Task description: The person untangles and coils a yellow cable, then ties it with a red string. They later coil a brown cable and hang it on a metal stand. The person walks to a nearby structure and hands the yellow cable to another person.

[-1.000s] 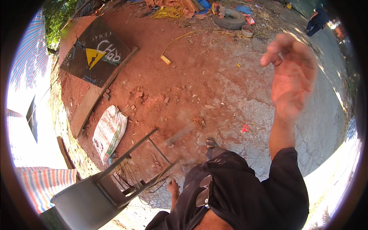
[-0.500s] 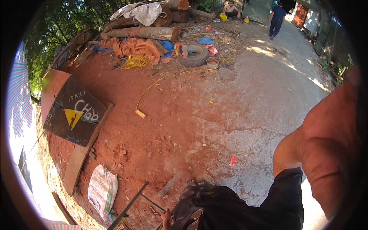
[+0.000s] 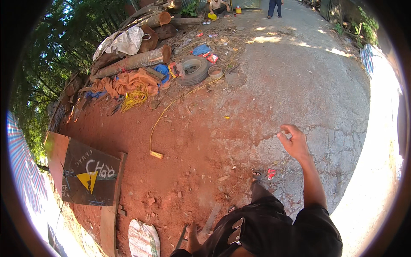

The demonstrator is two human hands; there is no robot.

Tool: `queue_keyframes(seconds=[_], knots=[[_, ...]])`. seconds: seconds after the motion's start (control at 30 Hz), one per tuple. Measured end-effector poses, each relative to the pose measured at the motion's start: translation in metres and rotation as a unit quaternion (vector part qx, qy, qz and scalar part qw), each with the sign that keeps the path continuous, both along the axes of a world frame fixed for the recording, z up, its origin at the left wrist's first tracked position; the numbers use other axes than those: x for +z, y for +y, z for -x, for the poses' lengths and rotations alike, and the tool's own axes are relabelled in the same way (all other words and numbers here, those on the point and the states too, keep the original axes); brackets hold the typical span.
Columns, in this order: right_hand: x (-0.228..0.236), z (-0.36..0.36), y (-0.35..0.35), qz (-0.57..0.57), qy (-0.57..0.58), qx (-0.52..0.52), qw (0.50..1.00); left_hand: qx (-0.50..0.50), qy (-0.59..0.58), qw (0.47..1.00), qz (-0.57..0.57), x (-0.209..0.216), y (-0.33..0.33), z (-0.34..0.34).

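At the lower edge, my left hand (image 3: 193, 234) is closed around a thin dark metal bar (image 3: 183, 236). Only a short length of the bar shows; the rest is cut off by the picture's edge. My right hand (image 3: 295, 144) is raised over the grey concrete, thumb and index finger apart, with nothing in it. Sunglasses (image 3: 236, 231) hang from my black shirt. One sandalled foot (image 3: 257, 174) is set forward beside a small red wrapper (image 3: 271, 174).
A yellow power strip (image 3: 156, 154) lies on red dirt, its cord running to a tyre (image 3: 193, 71). Logs (image 3: 132, 63) and an orange tarp (image 3: 128, 82) are piled behind. At left are a painted board (image 3: 92, 173), a plank (image 3: 108, 227) and a white sack (image 3: 144, 240). Two people are farther off.
My right hand has swung from close before the camera down and leftward over the concrete. The view has turned right and one foot has stepped forward. Less of the bar is visible.
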State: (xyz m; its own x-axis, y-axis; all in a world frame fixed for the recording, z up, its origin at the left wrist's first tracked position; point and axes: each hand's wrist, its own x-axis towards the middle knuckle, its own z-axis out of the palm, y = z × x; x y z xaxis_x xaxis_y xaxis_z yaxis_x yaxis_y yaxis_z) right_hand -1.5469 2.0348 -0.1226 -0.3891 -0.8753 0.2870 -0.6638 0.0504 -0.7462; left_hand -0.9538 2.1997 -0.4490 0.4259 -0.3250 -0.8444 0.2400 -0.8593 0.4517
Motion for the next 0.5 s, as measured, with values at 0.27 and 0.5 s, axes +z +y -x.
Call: queue_keyframes(seconds=[0.27, 0.5], knots=[[-0.327, 0.124, 0.161, -0.497, -0.150, -0.109, 0.848, -0.122, 0.065, 0.990, -0.017, -0.009, -0.142, 0.119], [-0.317, 0.182, 0.196, -0.425, -0.456, -0.422, 0.658, -0.335, 0.136, 0.930, -0.065, -0.045, -0.260, 0.278]])
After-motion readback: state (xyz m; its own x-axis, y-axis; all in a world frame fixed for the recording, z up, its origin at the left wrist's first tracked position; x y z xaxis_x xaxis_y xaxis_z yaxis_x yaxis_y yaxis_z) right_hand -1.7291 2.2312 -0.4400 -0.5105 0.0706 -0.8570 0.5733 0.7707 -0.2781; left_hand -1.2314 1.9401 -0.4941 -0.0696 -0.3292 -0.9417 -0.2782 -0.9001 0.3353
